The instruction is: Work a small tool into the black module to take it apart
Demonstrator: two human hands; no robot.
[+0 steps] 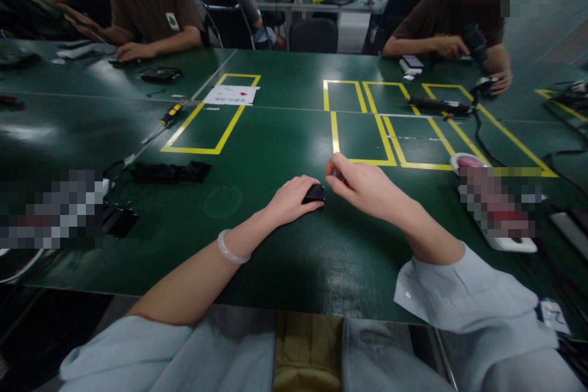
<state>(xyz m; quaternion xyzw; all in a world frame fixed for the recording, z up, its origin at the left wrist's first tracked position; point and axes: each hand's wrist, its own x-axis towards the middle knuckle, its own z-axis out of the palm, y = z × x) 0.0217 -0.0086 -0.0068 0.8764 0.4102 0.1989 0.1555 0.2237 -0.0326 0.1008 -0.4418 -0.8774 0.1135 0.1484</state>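
Near the middle of the green table (275,257), my left hand (293,198) is wrapped over a small black object (314,194), whose right end points toward my other hand. My right hand (356,182) is just to the right, its thumb and forefinger pinched together. Something thin and dark shows at those fingertips, too small to make out. The two hands are close but apart. A clear bracelet (233,247) circles my left wrist.
Yellow tape outlines (219,150) mark the table. A yellow-black screwdriver (171,114) and a black strip (171,172) lie left. A white-edged tray (505,247) stands right. Across sit two people, one holding a black tool (476,44) with a cable.
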